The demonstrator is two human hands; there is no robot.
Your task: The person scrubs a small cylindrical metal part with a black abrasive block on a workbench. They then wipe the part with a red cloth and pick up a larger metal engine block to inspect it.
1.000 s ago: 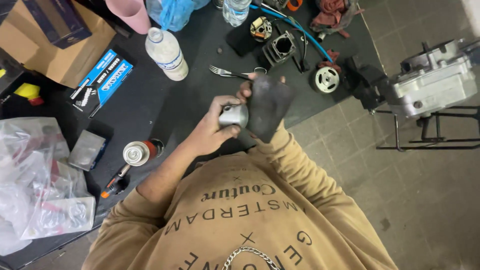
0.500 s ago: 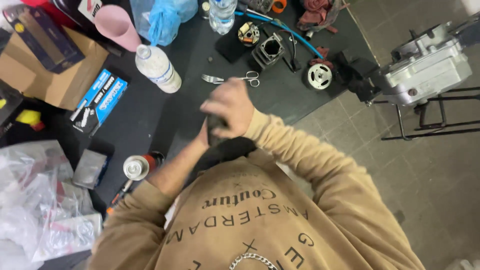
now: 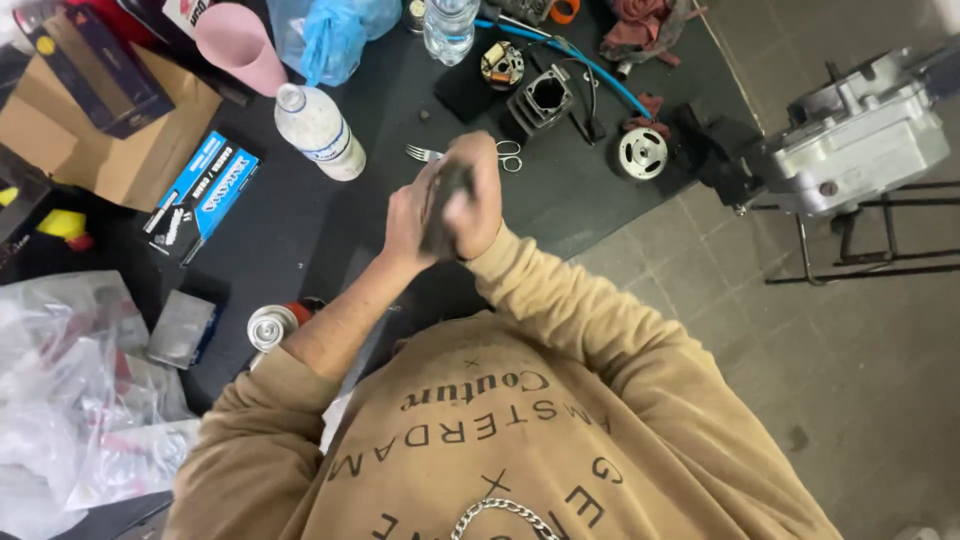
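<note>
At 9 o'clock off your hands, clear plastic bags [image 3: 70,400] are lying crumpled at the mat [image 3: 330,225] edge, with a grey flat box [image 3: 180,328] and a spray can [image 3: 272,326] sitting just beside your left forearm. Up at 10 o'clock, a cardboard box [image 3: 110,150] is sitting next to two blue-and-white cartons [image 3: 200,195], and a white plastic bottle [image 3: 318,132] is lying tilted near a pink cup [image 3: 238,42].

Centre frame: you're pressing both hands together around a dark cloth [image 3: 445,205]. Your left hand [image 3: 410,215] is cupping it from the 9 o'clock side, fingers curled shut on it. Your right hand [image 3: 478,200] is clamping over it from 3 o'clock, fingers wrapped tight. Cloth is showing only as a dark strip between the palms; can't tell if anything is inside it.

Just past your knuckles at 12 o'clock, a fork [image 3: 425,153] and scissors [image 3: 508,155] are lying on the mat. Further out at 1 o'clock: a dark engine cylinder [image 3: 543,98], a blue hose [image 3: 590,65], a round silver part [image 3: 642,152]. At 3 o'clock, well apart, a grey engine case [image 3: 860,135] is sitting on a black metal stand [image 3: 850,255] over the tile floor [image 3: 850,400].
</note>
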